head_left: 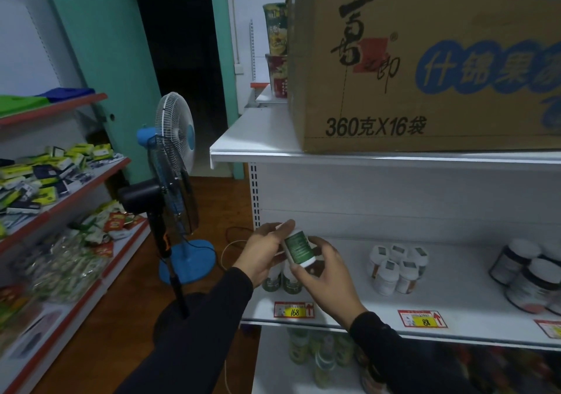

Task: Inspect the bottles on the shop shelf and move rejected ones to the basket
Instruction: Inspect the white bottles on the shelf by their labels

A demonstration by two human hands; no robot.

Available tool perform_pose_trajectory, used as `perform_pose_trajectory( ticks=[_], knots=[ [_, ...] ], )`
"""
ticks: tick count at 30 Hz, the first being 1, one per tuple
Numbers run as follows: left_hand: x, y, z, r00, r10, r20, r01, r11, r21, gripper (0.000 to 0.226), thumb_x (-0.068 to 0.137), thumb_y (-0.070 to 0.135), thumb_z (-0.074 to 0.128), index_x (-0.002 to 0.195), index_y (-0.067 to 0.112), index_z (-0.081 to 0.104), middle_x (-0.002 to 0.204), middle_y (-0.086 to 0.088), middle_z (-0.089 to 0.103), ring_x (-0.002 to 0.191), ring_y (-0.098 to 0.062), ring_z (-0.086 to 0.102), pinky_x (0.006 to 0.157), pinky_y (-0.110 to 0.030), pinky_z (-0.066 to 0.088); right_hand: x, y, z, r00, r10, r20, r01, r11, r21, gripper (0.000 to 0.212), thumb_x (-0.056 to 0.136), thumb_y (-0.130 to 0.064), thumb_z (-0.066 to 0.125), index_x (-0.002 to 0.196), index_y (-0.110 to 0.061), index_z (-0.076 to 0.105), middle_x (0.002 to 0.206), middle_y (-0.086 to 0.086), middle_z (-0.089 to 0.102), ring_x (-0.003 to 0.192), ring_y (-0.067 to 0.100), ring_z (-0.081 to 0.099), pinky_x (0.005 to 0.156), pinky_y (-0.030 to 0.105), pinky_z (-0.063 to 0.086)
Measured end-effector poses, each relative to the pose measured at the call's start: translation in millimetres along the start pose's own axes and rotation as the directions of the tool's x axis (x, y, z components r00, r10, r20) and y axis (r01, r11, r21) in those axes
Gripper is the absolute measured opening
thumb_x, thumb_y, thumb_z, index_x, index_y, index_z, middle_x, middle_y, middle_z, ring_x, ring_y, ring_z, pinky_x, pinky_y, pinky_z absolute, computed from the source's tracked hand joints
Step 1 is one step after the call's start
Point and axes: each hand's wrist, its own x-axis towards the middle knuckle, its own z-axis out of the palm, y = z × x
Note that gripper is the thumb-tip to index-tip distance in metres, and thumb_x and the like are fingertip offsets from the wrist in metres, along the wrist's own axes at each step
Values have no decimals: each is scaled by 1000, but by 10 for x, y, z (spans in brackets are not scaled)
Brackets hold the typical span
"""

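Both hands hold one green-label bottle point(298, 249) in front of the shelf point(349, 284), tilted, label facing the camera. Left hand point(263, 252) cups it from the left, thumb up along the top edge; right hand point(324, 267) grips the lower end w/ fingers curled round it. So neither hand is free, both closed round the same bottle.

Progress, as I judge it: mid-inspection, early on. This bottle is lifted off the shelf but no verdict visible yet; can't read the label or see any defect. Basket isn't in view, so can't tell if any rejects are in it.

Still left:
- two more green bottles point(282, 281) standing directly under the hands, partly hidden by them
- a cluster of white-cap bottles point(397, 267) to the right of the right hand, apart from it
- dark jars w/ white lids point(528, 275) further right, well apart
- more bottles on the lower shelf point(318, 354), below the right wrist, dim & blurred

All of those look untouched, upright, grouped. Price tags point(294, 310) on the shelf edge sit just below the hands.

Off to the left of the left hand: a standing fan point(174, 162) and another rack w/ packets point(45, 178). Above the hands, a big cardboard box point(425, 59) on the top shelf.
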Motion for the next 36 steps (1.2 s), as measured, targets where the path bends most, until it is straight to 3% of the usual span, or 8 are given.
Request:
perform_pose_trajectory(
  ticks=[6, 10, 13, 19, 24, 27, 31, 36],
  knots=[
    [3, 19, -20, 999, -30, 31, 32, 998, -54, 35, 89, 23, 68, 117, 5, 61, 111, -18, 69, 99, -32, 68, 81, -41, 58, -37, -11, -4, 1000, 20, 20, -21, 996, 86, 30, 97, -29, 58, 123, -39, 46, 116, -9, 64, 94, -5, 61, 77, 15, 52],
    [18, -6, -12, 1000, -21, 7, 22, 997, -77, 39, 86, 23, 72, 118, 6, 58, 113, -18, 68, 100, -33, 69, 87, -44, 57, -32, -4, 11, 1000, 17, 18, -19, 997, 74, 48, 89, -35, 69, 130, -37, 44, 123, -13, 47, 101, 2, 62, 85, 18, 54],
    [17, -28, 7, 1000, -10, -12, 9, 998, -60, 42, 83, 26, 75, 118, 10, 56, 112, -15, 68, 100, -29, 68, 83, -40, 57, -31, -29, 9, 999, 35, 8, -35, 997, 67, 56, 84, -33, 75, 129, -36, 43, 121, -12, 44, 95, 7, 65, 85, 23, 57],
    [-8, 15, 15, 997, -33, 68, 37, 997, -61, 35, 89, 24, 68, 118, 7, 60, 114, -19, 66, 100, -31, 68, 75, -36, 57, -47, 0, -17, 1000, 22, 22, -25, 991, 134, 27, 96, -29, 60, 115, -43, 48, 105, -11, 65, 91, 5, 66, 85, 40, 58],
    [-2, 13, 4, 999, -18, 42, 19, 999, -26, 37, 85, 24, 73, 116, 10, 58, 115, -16, 66, 102, -31, 67, 80, -38, 57, -37, -19, -31, 999, -4, 49, -2, 992, 126, 39, 91, -34, 67, 116, -51, 43, 117, -16, 56, 99, 0, 63, 84, 22, 56],
    [-2, 1, 3, 1000, -4, 12, 4, 1000, -7, 41, 83, 27, 75, 116, 12, 56, 116, -15, 65, 104, -29, 65, 82, -36, 54, -15, 0, -41, 998, 6, 62, -14, 992, 123, 52, 82, -35, 77, 118, -53, 43, 121, -11, 54, 102, 5, 65, 86, 25, 57],
    [-1, 10, 14, 1000, 12, 26, -14, 998, 67, 38, 86, 36, 70, 115, 14, 59, 109, -11, 67, 98, -25, 65, 81, -34, 50, -33, -11, -45, 999, 16, 50, -23, 988, 152, 38, 92, -26, 68, 120, -40, 46, 113, -13, 63, 96, -4, 64, 80, 17, 54],
    [3, 38, 7, 999, -6, 36, 3, 997, 82, 34, 92, 38, 62, 114, 13, 59, 107, -12, 68, 96, -26, 65, 83, -37, 48, -20, 51, -29, 997, 77, 19, -79, 970, 230, 27, 100, -26, 54, 126, -32, 53, 110, -7, 70, 99, 9, 68, 94, 43, 55]
  ],
)
